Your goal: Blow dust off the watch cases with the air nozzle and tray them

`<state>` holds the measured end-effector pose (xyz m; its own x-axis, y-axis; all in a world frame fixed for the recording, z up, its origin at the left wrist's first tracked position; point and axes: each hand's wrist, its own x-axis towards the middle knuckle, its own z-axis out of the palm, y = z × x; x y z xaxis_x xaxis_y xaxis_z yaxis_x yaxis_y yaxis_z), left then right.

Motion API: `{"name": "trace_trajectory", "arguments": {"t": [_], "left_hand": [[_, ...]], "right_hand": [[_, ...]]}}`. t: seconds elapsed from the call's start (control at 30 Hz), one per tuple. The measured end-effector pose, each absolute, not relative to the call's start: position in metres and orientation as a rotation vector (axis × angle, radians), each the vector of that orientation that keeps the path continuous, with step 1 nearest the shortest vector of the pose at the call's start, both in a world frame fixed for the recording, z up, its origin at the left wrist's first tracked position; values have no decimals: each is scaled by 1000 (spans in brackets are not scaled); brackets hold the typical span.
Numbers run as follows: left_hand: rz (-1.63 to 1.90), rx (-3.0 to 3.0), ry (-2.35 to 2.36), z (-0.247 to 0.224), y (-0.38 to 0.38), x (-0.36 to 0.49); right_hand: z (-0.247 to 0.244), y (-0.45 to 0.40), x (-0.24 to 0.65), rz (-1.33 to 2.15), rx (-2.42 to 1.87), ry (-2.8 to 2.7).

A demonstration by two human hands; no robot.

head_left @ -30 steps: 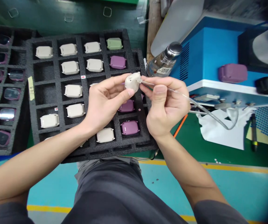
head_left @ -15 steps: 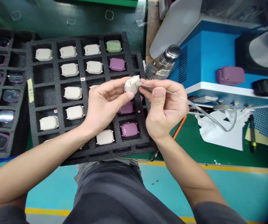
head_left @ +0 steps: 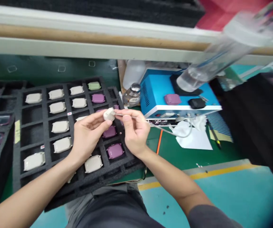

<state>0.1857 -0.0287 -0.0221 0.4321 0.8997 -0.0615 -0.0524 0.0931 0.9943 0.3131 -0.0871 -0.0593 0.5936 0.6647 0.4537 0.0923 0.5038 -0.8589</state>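
The cream case [head_left: 108, 115] is held above the tray [head_left: 46, 133], pinched by thumb and fingers of the left hand [head_left: 86, 136]. At its edge, a tube [head_left: 182, 136] is gripped by the right hand [head_left: 136, 133], fingers closed. Were the tube snagged, the case could be scratched.

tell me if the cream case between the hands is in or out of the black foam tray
Out: the left hand grips the small rounded cream case above the black foam tray.
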Motion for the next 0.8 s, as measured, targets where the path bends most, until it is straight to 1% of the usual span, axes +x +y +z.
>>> {"name": "trace_trajectory", "arguments": {"t": [0.8], "left_hand": [[834,1281,905,-16,-29,187]], "right_hand": [[-61,-83,313,442,-962,-881]]}}
